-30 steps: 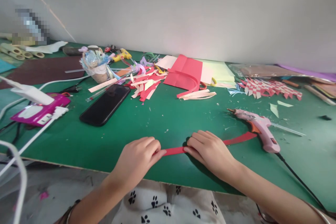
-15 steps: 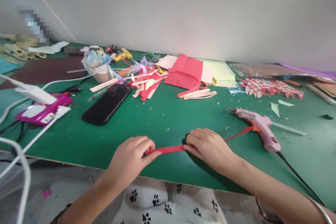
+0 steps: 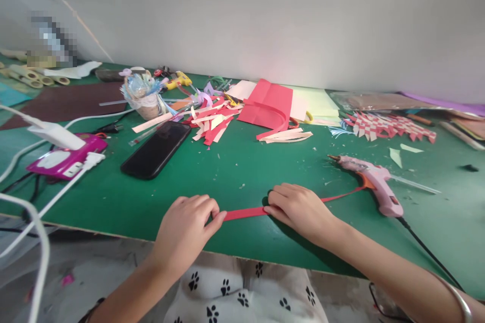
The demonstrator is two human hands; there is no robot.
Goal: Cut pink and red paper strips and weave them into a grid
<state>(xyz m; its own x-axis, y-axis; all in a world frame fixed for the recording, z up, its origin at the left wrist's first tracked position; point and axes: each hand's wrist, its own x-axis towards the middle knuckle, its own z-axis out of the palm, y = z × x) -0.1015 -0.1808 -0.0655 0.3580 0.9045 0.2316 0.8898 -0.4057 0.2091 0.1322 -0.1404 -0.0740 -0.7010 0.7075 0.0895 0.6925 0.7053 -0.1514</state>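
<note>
A narrow red paper strip stretches between my two hands, just above the green tabletop near its front edge. My left hand pinches the strip's left end between thumb and fingers. Closed on the same strip further right is my right hand, its fingers curled over and the thumb beneath. Beyond this hand the strip runs on to the right, up to the orange trigger of a pink glue gun lying on the table. My right palm hides part of the strip.
A black phone lies left of centre, with a magenta power strip and white cables farther left. Behind are loose paper strips, a folded red sheet, a woven red-and-white piece and a small basket.
My left hand has shifted slightly left along the strip, and its loose end no longer shows past the thumb. My right hand stays nearly still.
</note>
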